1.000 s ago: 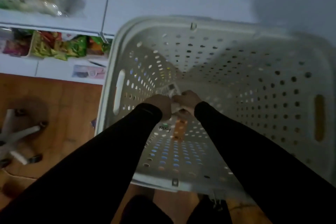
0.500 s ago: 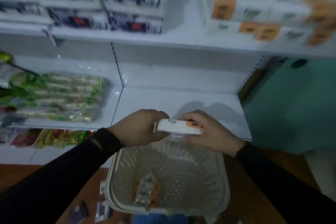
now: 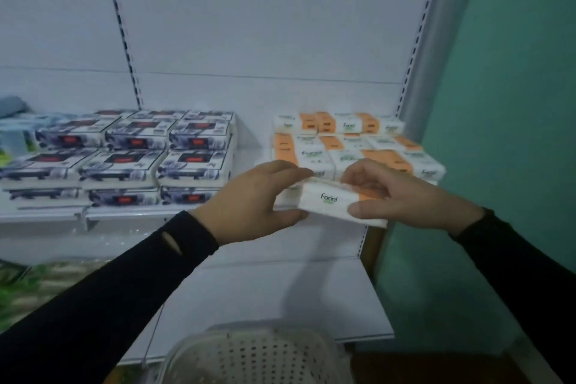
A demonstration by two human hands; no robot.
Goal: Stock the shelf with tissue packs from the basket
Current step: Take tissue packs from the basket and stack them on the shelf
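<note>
Down at the bottom edge, your white perforated basket [image 3: 249, 352] is sitting on the floor in front of the lower shelf board [image 3: 280, 296]. Above it, you are holding one tissue pack [image 3: 330, 201] between both hands: your left hand [image 3: 249, 206] is pinching its left end with thumb below and fingers on top, and your right hand [image 3: 402, 196] is gripping its right end the same way. Both your sleeves are black. That pack is white with an orange patch, and "Facial" is reading clearly in dark letters with a green mark beneath. It is hovering just in front of the upper shelf [image 3: 131, 212], near the stacked orange-and-white packs [image 3: 343, 146], some showing the same "Facial" wording. Left of those, dark-patterned packs with red labels [image 3: 140, 153] are sitting in stacked rows; their print is too blurred to read. Behind everything, the white back panel [image 3: 265, 25] is rising, with a green wall [image 3: 514, 103] running along the right.
</note>
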